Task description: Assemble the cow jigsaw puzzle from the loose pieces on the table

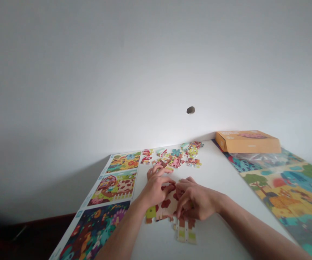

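Left to right: picture sheets [115, 184] along the edge of a white table [218, 234], the lowest cut off by the frame; loose jigsaw pieces [174, 159] scattered above the hands; left hand [156, 187] and right hand [196, 200] curled on a partly joined cow-patterned puzzle [166, 206], hiding its middle, any grasp unclear; a clear plastic bag [256, 158] against an orange carton [248, 142], its contents hidden, both on a printed poster [286, 191].
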Available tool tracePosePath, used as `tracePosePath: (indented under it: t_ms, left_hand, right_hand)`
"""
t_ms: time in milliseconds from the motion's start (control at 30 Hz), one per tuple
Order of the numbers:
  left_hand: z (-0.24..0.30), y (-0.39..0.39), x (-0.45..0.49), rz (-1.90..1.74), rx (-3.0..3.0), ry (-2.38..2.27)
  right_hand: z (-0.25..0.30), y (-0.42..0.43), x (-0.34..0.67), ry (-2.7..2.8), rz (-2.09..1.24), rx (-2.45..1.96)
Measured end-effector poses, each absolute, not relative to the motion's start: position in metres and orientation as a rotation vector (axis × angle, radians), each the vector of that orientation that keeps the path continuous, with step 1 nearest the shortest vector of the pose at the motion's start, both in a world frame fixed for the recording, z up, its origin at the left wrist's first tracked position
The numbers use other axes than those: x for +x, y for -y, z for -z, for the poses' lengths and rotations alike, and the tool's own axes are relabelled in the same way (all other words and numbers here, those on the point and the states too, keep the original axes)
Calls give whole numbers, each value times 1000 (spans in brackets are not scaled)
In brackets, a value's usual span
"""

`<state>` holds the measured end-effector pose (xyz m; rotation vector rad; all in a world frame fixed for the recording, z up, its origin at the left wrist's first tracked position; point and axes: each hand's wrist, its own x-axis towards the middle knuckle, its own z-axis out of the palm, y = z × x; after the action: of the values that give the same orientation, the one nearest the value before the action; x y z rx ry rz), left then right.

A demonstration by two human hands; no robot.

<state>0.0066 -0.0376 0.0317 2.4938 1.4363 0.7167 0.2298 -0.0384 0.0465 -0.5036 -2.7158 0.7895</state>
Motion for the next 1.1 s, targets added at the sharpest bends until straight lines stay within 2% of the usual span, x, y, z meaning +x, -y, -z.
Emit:
tracePosePath:
  t_ms: [400, 900, 1100]
  left_hand:
    - [-26, 35, 5, -739, 2485, -1430]
    - [-25, 36, 7, -716, 2489, -1416]
    - [-30, 38, 10, -722, 2453, -1477]
  right_hand:
    - [-48, 37, 233, 2652, -718, -660]
    - [-52, 49, 216, 2689, -655, -586]
    - [-57, 52, 226, 2776, -744, -489]
